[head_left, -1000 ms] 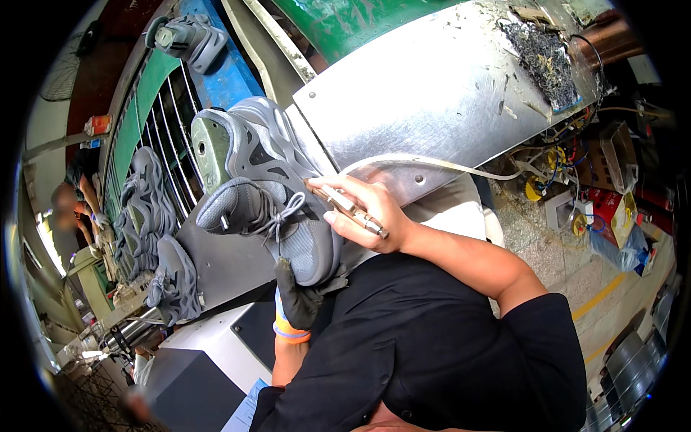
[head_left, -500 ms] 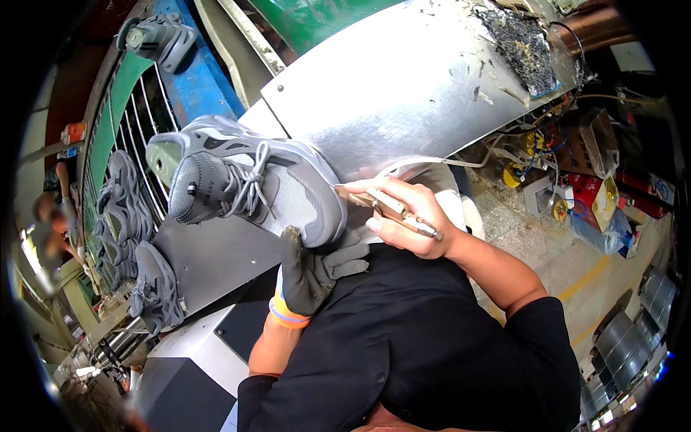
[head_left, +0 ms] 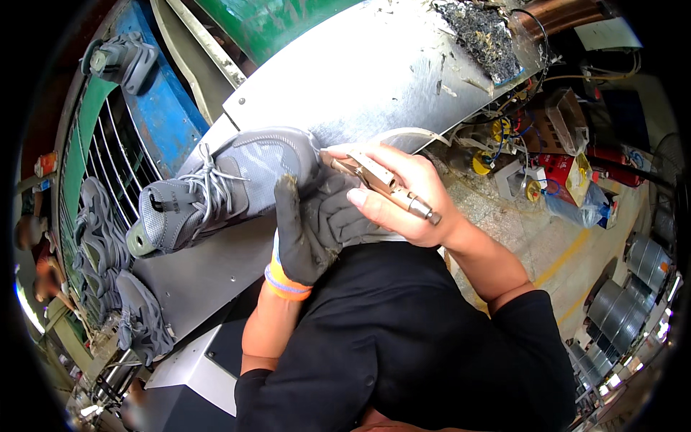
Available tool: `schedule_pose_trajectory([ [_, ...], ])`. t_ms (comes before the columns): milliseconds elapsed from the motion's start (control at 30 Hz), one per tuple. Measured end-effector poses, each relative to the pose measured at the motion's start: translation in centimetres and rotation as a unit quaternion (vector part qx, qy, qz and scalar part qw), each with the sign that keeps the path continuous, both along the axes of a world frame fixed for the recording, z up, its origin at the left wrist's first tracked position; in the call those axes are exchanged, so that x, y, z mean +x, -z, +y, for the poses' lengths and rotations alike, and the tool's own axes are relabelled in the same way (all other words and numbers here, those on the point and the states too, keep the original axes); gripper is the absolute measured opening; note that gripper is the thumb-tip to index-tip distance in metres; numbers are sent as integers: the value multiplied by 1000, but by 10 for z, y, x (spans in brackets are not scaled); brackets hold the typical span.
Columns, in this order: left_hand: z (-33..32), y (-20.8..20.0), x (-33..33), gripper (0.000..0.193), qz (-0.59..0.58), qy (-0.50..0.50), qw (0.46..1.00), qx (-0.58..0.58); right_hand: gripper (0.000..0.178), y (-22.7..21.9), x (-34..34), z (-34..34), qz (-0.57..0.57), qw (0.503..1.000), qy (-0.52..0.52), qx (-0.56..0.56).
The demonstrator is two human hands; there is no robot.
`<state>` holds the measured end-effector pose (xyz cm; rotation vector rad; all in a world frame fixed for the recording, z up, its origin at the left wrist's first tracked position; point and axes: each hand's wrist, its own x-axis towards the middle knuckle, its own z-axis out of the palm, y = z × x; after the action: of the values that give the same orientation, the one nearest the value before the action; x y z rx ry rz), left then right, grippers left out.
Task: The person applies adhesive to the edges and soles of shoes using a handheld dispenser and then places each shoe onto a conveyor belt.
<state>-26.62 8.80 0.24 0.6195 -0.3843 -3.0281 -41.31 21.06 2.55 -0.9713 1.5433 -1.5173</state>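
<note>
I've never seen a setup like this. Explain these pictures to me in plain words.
There is no machine arm here: a person works with two hands. Every picture comes from one wide fisheye camera worn on the head and looking down, so straight edges bend near the rim.

The left hand, in a dark glove with an orange cuff, is cupped at the toe of a grey laced shoe; how firmly it grips is hard to tell. The bare right hand holds a slim metal tool, its tip close to the toe.

Beyond the hands is a silver metal panel. More grey shoes stand at the left, and another shoe is at the upper left, by a blue surface.
</note>
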Motion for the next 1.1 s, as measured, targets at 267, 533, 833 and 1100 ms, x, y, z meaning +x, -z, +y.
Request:
schedule_pose_trajectory([
  [267, -7, 22, -17, 81, 22, -42, 994, -97, 50, 37, 28, -5, 37, 996, 70, -51],
  [533, -61, -54, 99, 65, 21, -66, 790, -609, 72, 36, -16, -8, 197, 976, 76, -49],
  [833, -166, -69, 179, 74, -274, 40, 447, -851, 76, 40, -80, -101, 359, 924, -50, 122],
  [1100, -117, -62, 172, 66, -296, -44, 438, -848, 39, 61, -76, -52, 141, 988, 67, -13],
])
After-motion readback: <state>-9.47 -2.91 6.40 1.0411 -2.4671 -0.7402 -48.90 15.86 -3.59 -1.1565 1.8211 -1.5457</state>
